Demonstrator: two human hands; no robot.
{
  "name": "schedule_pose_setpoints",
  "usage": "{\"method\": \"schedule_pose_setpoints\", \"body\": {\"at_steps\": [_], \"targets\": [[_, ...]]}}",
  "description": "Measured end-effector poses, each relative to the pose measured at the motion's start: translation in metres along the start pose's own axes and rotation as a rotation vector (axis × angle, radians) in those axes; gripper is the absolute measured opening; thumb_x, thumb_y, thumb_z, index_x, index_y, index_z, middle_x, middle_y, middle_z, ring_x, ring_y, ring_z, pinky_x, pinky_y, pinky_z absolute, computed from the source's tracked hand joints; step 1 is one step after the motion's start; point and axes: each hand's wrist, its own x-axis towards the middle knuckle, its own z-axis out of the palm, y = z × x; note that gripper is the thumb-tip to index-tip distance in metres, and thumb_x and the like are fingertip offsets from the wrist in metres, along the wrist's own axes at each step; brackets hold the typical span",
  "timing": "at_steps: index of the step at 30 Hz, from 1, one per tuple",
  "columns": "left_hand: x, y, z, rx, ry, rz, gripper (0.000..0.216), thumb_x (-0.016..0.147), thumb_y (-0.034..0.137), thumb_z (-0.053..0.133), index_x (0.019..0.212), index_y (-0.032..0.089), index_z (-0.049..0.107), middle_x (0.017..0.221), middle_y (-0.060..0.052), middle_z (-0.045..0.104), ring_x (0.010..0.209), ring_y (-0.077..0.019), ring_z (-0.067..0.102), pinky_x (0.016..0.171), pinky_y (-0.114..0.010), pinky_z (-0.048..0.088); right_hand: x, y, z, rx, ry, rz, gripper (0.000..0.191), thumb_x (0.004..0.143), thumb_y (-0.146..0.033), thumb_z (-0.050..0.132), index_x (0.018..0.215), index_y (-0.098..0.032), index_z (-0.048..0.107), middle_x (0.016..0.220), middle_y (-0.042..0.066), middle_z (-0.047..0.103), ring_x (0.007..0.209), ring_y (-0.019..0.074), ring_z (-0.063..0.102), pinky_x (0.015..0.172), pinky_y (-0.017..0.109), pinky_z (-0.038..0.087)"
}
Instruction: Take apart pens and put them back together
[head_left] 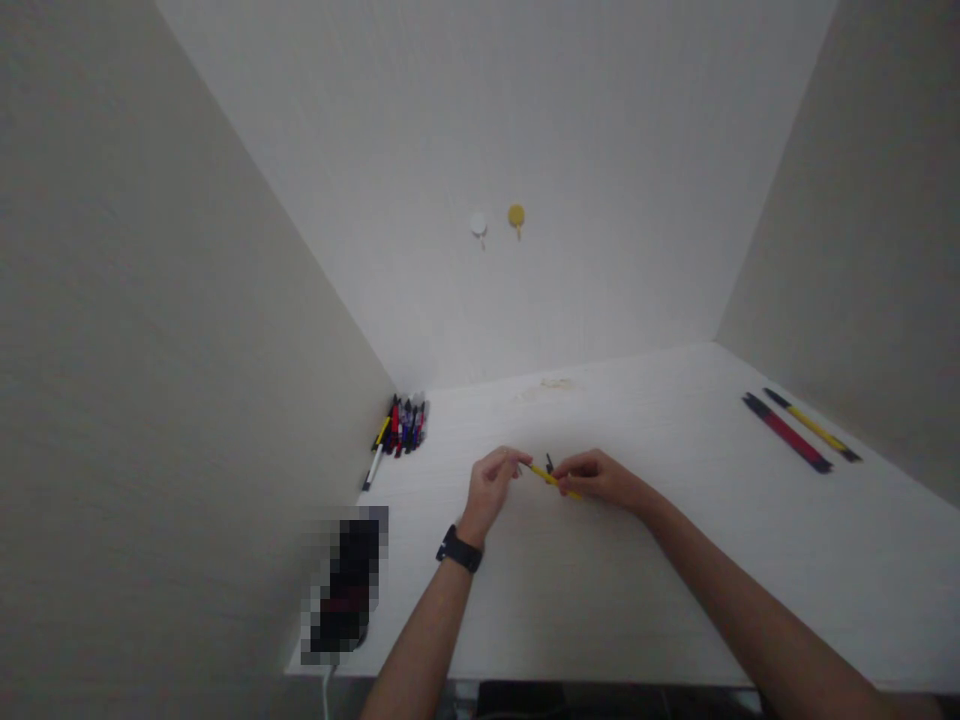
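Note:
A slim yellow pen (541,474) with a dark tip slants between my two hands just above the white tabletop. My right hand (600,478) pinches its yellow body, and the lower end sticks out below the fingers. At the dark tip, the fingers of my left hand (493,485) are closed in a pinch; a dark band is on that wrist. A small black piece (550,463) shows beside my right fingertips, but I cannot tell whether it is held or lies on the table.
Assorted pens (406,425) are bunched against the left wall, with a white pen (373,468) nearer me. A blurred dark object (349,585) with a cable lies front left. At the right lie red pens (787,433) and yellow pens (814,425). Two hooks (516,216) are on the back wall.

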Motion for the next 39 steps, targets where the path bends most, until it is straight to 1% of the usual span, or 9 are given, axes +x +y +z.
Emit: {"method": "schedule_pose_setpoints", "body": {"at_steps": [5, 10, 15, 19, 21, 23, 26, 29, 39], "targets": [[0.000, 0.006, 0.003, 0.021, 0.001, 0.006, 0.037, 0.091, 0.042, 0.047, 0.087, 0.016, 0.072, 0.077, -0.005, 0.063, 0.067, -0.0131, 0.053, 0.062, -0.025, 0.041, 0.001, 0.003, -0.001, -0.018, -0.031, -0.026, 0.036, 0.073, -0.048, 0.068, 0.087, -0.016, 0.075, 0.063, 0.002, 0.065, 0.055, 0.0115, 0.051, 0.054, 0.025, 0.036], [0.001, 0.005, 0.006, 0.081, -0.007, 0.105, 0.033, 0.091, 0.039, 0.050, 0.087, 0.017, 0.073, 0.085, -0.007, 0.066, 0.080, -0.0164, 0.059, 0.073, -0.028, 0.045, 0.000, 0.000, -0.001, 0.006, -0.068, -0.024, 0.034, 0.074, -0.049, 0.067, 0.079, -0.016, 0.073, 0.064, 0.002, 0.064, 0.055, 0.0114, 0.051, 0.055, 0.026, 0.036], [0.000, 0.001, 0.011, 0.204, -0.023, 0.200, 0.033, 0.093, 0.041, 0.047, 0.101, 0.020, 0.072, 0.095, -0.008, 0.064, 0.093, -0.0191, 0.059, 0.083, -0.032, 0.045, 0.002, 0.002, 0.000, 0.089, -0.039, -0.022, 0.036, 0.073, -0.050, 0.068, 0.085, -0.016, 0.072, 0.072, 0.004, 0.068, 0.065, 0.0154, 0.058, 0.064, 0.029, 0.042], [-0.001, -0.002, 0.010, 0.318, 0.183, 0.213, 0.037, 0.098, 0.037, 0.032, 0.112, 0.020, 0.063, 0.104, -0.009, 0.062, 0.101, -0.0198, 0.055, 0.090, -0.035, 0.042, 0.003, 0.002, -0.001, 0.148, 0.004, -0.042, 0.034, 0.072, -0.049, 0.069, 0.081, -0.017, 0.072, 0.074, 0.004, 0.069, 0.070, 0.0164, 0.059, 0.069, 0.030, 0.042], [-0.001, -0.003, 0.008, 0.505, 0.281, 0.158, 0.031, 0.097, 0.032, 0.035, 0.108, 0.020, 0.061, 0.101, -0.008, 0.062, 0.098, -0.0201, 0.054, 0.089, -0.037, 0.040, 0.002, 0.000, -0.002, 0.168, 0.045, -0.054, 0.032, 0.073, -0.049, 0.069, 0.079, -0.017, 0.071, 0.076, 0.004, 0.068, 0.071, 0.0166, 0.058, 0.070, 0.030, 0.042], [-0.002, -0.004, 0.008, 0.725, 0.302, 0.093, 0.021, 0.093, 0.030, 0.045, 0.101, 0.021, 0.062, 0.098, -0.007, 0.061, 0.095, -0.0218, 0.053, 0.087, -0.038, 0.038, 0.001, -0.002, -0.003, 0.186, 0.083, -0.053, 0.031, 0.074, -0.048, 0.068, 0.078, -0.018, 0.071, 0.077, 0.004, 0.068, 0.071, 0.0165, 0.057, 0.069, 0.030, 0.040], [-0.003, -0.003, 0.011, 0.948, 0.247, 0.037, 0.014, 0.085, 0.030, 0.057, 0.094, 0.022, 0.064, 0.101, -0.007, 0.059, 0.098, -0.0246, 0.050, 0.086, -0.041, 0.035, -0.001, -0.003, -0.004, 0.232, 0.143, -0.033, 0.030, 0.073, -0.048, 0.068, 0.077, -0.018, 0.070, 0.074, 0.003, 0.066, 0.066, 0.0148, 0.053, 0.065, 0.029, 0.037], [-0.004, 0.000, 0.014, 1.033, 0.192, 0.021, 0.014, 0.082, 0.032, 0.061, 0.093, 0.023, 0.065, 0.104, -0.008, 0.057, 0.101, -0.0261, 0.048, 0.086, -0.042, 0.033, -0.001, -0.002, -0.003, 0.283, 0.192, -0.015, 0.032, 0.071, -0.049, 0.069, 0.078, -0.018, 0.069, 0.070, 0.002, 0.063, 0.062, 0.0137, 0.050, 0.061, 0.028, 0.035], [-0.003, -0.004, 0.014, 0.972, 0.040, 0.023, 0.012, 0.089, 0.023, 0.052, 0.090, 0.023, 0.063, 0.094, -0.004, 0.064, 0.095, -0.0213, 0.052, 0.088, -0.041, 0.030, 0.000, -0.001, -0.003, 0.351, 0.184, -0.008, 0.028, 0.071, -0.046, 0.071, 0.080, -0.019, 0.069, 0.073, 0.002, 0.064, 0.068, 0.0150, 0.053, 0.066, 0.029, 0.038]]}}
